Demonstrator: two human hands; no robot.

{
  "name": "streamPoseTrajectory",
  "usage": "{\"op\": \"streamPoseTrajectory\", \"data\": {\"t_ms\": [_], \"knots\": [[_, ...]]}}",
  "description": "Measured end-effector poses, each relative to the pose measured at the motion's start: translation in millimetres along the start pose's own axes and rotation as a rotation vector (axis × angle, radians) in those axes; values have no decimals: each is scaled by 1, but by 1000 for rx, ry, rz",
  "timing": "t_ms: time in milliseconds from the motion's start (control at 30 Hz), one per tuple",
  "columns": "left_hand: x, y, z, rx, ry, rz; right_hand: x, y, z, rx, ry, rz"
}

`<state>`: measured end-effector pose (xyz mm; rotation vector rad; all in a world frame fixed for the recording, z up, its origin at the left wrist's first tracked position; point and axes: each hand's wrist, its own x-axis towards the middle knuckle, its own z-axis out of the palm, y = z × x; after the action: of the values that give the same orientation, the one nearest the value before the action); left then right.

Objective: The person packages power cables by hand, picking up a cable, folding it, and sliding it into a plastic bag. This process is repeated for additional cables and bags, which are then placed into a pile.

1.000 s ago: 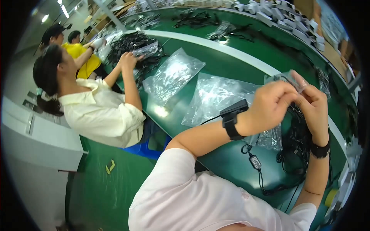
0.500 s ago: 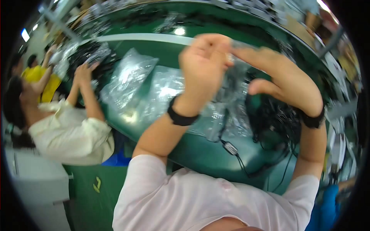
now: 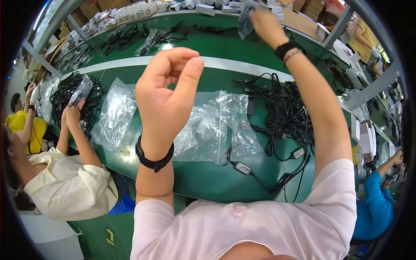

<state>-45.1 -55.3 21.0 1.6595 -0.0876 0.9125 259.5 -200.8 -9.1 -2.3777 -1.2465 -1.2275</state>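
Plastic packet [image 3: 245, 22]: well left of its grip, your left hand [image 3: 167, 93] curls loosely, seemingly holding nothing. The packet hangs just left of your right hand [image 3: 266, 27], which holds it, finger contact unclear; likely light, soft, slippery, it suits a firm edge pinch.

Left hand [image 3: 167, 93] loosely curled above a green table [image 3: 203, 180], right hand [image 3: 266, 27] stretched far, holding a small plastic pouch [image 3: 245, 21], tangled black cables [image 3: 281, 106] lying beside larger clear bags [image 3: 201, 128].
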Motion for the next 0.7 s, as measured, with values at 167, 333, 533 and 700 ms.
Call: {"op": "streamPoseTrajectory", "data": {"t_ms": [167, 333, 533, 700], "knots": [[3, -4, -13, 35, 4, 33, -67, -21, 25, 422, -615, -143], [3, 3, -14, 16, 5, 36, -73, 25, 29, 357, -535, 176], [-6, 22, -13, 259, -58, 43, -103, 118, 23, 246, -657, 683], [-11, 31, -23, 55, -146, 285, -93, 112, -23, 602, -678, 859]]}}
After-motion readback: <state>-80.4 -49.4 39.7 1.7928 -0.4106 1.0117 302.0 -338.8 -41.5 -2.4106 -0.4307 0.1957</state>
